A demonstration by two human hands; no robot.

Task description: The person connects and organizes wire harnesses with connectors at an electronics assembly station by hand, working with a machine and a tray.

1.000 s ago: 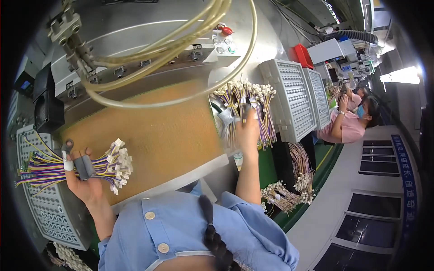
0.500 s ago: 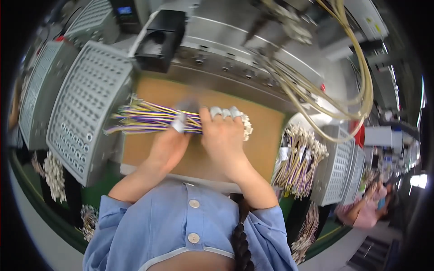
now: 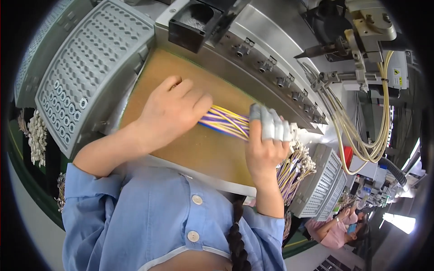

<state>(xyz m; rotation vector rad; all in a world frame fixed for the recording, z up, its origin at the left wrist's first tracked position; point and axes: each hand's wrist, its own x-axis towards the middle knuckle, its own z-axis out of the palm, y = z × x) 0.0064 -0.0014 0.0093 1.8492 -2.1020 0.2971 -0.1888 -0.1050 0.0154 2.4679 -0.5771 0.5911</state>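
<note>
A bundle of thin yellow, purple and white wires (image 3: pixel 226 121) stretches between my hands above the brown work mat (image 3: pixel 212 156). My right hand (image 3: pixel 266 144), grey wraps on several fingers, is closed round the bundle near its right end. White connectors (image 3: pixel 294 132) poke out just beyond those fingers. My left hand (image 3: pixel 176 108) is curled in a fist at the bundle's other end, where the wires run into it; their loose ends are hidden there.
A grey tray (image 3: pixel 97 58) with rows of holes stands left of the mat. Metal fixtures (image 3: pixel 280 80) line its far edge. More wire bundles (image 3: pixel 289 174) hang at the right, beside another tray (image 3: pixel 316 180). Pale hoses (image 3: pixel 361 144) loop from a machine; a person in pink (image 3: pixel 332 230) sits beyond.
The view has turned. My right hand has carried the bundle rightward, toward the hanging bundles. My left hand has moved over the loose wire ends, which showed before.
</note>
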